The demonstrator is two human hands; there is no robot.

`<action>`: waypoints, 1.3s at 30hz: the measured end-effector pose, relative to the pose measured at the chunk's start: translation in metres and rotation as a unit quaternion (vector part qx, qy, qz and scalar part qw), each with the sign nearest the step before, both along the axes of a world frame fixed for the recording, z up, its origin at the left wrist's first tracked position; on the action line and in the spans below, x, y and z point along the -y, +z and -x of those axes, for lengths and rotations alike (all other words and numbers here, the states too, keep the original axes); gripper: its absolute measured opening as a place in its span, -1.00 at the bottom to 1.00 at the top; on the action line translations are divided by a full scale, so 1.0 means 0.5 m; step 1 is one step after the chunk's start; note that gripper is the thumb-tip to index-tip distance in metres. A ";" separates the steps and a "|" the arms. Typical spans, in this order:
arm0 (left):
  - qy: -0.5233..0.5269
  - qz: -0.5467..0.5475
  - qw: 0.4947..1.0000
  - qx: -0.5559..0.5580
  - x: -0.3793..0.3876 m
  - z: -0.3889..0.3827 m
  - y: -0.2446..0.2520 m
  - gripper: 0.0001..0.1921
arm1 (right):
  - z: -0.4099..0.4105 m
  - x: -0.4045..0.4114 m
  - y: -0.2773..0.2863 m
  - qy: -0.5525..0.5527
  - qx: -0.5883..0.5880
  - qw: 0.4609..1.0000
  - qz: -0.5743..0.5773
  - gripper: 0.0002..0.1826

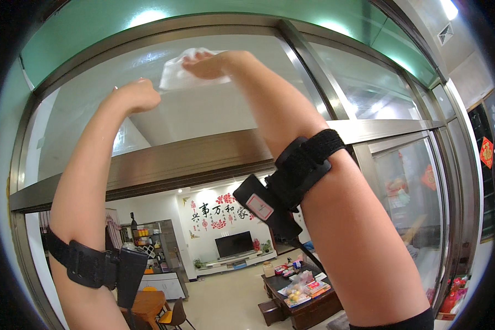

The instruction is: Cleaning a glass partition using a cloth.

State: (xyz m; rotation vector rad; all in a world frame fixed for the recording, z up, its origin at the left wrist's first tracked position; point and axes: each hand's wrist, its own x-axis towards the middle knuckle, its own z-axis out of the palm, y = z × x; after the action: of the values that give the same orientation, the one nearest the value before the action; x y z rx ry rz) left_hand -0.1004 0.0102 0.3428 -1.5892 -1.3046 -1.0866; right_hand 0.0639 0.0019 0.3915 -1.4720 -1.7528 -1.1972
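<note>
A thin white cloth (176, 73) lies flat against the upper glass pane (206, 111) of a metal-framed partition. My right hand (206, 66), slightly blurred, presses on it with the fingers spread over its upper part. Lower and to the left, my left hand (138, 95) is raised near the same pane, its fingers curled; whether it holds anything cannot be told. Both forearms wear black straps with a small black device, the right one (268, 206) bearing a label, the left one (130, 272) hanging by the elbow.
A wide metal crossbar (189, 161) runs under the pane, and a metal upright (313, 70) stands to its right. Through the opening below are a dark low table (309, 315) with fruit and packets, a wooden table (148, 303) with chairs, and a television (234, 244).
</note>
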 end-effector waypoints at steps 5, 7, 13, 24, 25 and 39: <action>-0.040 -0.016 0.998 -0.048 0.018 -0.032 0.010 -0.49 | -0.212 0.011 0.041 0.004 -0.059 0.990 -0.127 -0.46; -0.031 0.009 0.999 -0.036 0.015 0.015 0.000 -0.47 | -0.230 -0.002 0.052 0.063 -0.204 0.975 -0.067 -0.31; -0.030 0.021 0.995 -0.090 -0.008 0.050 0.019 -0.41 | -0.234 0.012 0.027 -0.016 -0.275 0.957 -0.089 -0.18; -0.180 -0.003 0.980 -0.087 -0.044 0.093 0.033 -0.40 | 0.077 -0.062 0.045 0.021 0.047 0.991 -0.122 -0.44; -0.231 -0.077 0.968 -0.058 -0.047 0.118 0.046 -0.45 | 0.112 -0.066 0.037 0.022 0.074 0.991 -0.106 -0.44; -0.277 -0.319 0.905 0.043 0.010 0.111 -0.002 -0.79 | 0.179 -0.033 -0.069 0.155 0.121 0.980 -0.028 0.04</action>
State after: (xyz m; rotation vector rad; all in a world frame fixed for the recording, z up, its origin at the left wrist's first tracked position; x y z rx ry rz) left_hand -0.1560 0.0055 0.3417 -1.4193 -0.4322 -1.7291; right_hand -0.0255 0.0183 0.3568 -1.0056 -2.0012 -1.2871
